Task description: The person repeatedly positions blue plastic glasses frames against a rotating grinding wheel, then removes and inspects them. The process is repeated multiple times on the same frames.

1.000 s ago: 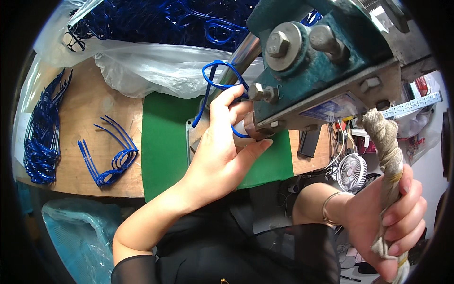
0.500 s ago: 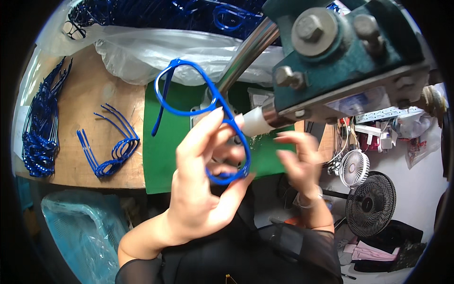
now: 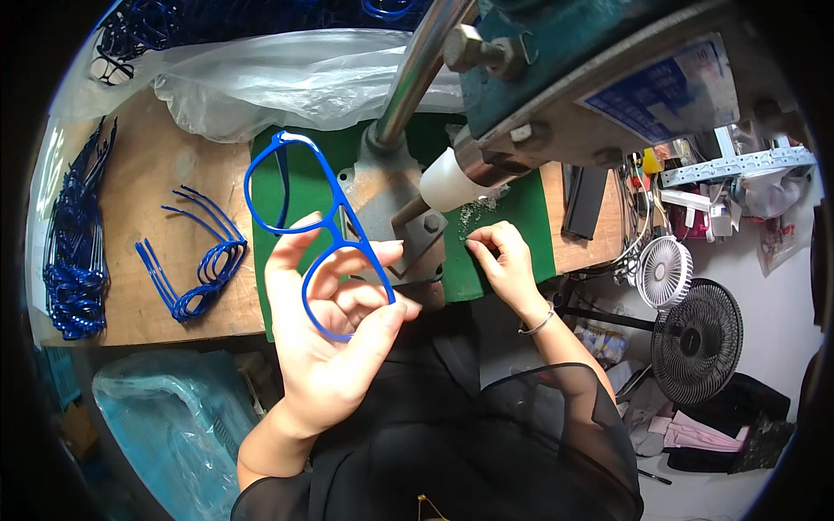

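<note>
My left hand (image 3: 323, 369) grips a pair of blue eyeglass frames (image 3: 341, 208) by its nearer rim, thumb and fingers closed round the edge. The frame is tilted, with one temple hanging down at the far left; the rims show no visible lenses. On the green mat (image 3: 530, 252), my right hand (image 3: 504, 265) is closed in a pinch beside a scatter of tiny shiny bits (image 3: 473, 213). Whatever lies between those fingertips is too small to make out. Between the hands stands a press with a white cylindrical tip (image 3: 452, 181) over its metal base (image 3: 369, 187).
Several blue frames (image 3: 204, 269) lie stacked on the wooden table (image 3: 165, 165), with a larger pile (image 3: 76, 252) farther left. Clear plastic sheeting (image 3: 261, 82) lies along the back. The green press head (image 3: 556, 52) overhangs from the upper right. Two fans (image 3: 695, 339) stand at right.
My right hand has come down onto the mat by the tiny bits, its fingers now pinched. My left hand has drawn the blue frame left and away from the white press tip.
</note>
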A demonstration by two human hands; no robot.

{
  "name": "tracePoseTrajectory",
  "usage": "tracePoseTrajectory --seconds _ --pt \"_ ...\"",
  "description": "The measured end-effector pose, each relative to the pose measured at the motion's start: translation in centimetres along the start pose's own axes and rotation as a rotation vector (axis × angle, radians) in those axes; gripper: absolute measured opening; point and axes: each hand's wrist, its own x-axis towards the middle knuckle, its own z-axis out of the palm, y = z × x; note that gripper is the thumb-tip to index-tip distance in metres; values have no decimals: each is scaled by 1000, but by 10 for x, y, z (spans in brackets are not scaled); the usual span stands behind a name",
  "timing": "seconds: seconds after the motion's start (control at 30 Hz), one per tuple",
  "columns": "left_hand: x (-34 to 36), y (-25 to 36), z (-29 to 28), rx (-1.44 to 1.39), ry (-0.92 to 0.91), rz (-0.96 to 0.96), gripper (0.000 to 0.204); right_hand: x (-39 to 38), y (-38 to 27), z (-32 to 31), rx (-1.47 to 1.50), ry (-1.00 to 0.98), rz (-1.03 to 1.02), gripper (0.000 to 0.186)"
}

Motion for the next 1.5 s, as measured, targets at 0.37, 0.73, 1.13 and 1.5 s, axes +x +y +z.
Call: tracePoseTrajectory --seconds 0.37,0.73,1.13,1.5 --pt "6 7 -9 -445 -131 -283 26 2 1 -2 1 -49 22 5" --pt "-13 -4 4 8 -316 -429 44 5 2 -3 -234 -107 -233 8" --pt "-30 10 -1 -21 -367 -505 43 13 -141 -36 391 -373 -313 12" --pt "-31 15 -8 -33 -405 -516 44 19 -144 -34 264 -290 -578 15"
